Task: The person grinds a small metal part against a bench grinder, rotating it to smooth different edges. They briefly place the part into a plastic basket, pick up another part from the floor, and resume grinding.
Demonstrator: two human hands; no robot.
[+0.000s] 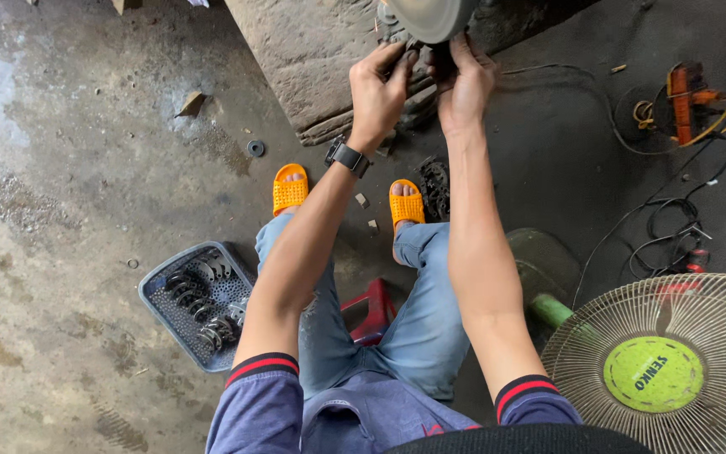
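Observation:
My left hand [377,92] and my right hand [464,80] are raised together at the top of the head view, both pinching a small dark metal part [423,59] pressed against the lower rim of a grey grinding wheel [430,15]. The part is mostly hidden by my fingers. A black watch [347,156] sits on my left wrist. The wheel stands on a rough stone block [313,59]. I sit on a low red stool [371,309], feet in orange sandals [291,188].
A grey plastic basket [155,304] holding several metal rings lies on the concrete floor at my left. A floor fan [657,370] with a green hub stands at lower right. Black cables [665,227] and an orange tool [682,101] lie to the right. A small ring [255,148] lies on the floor.

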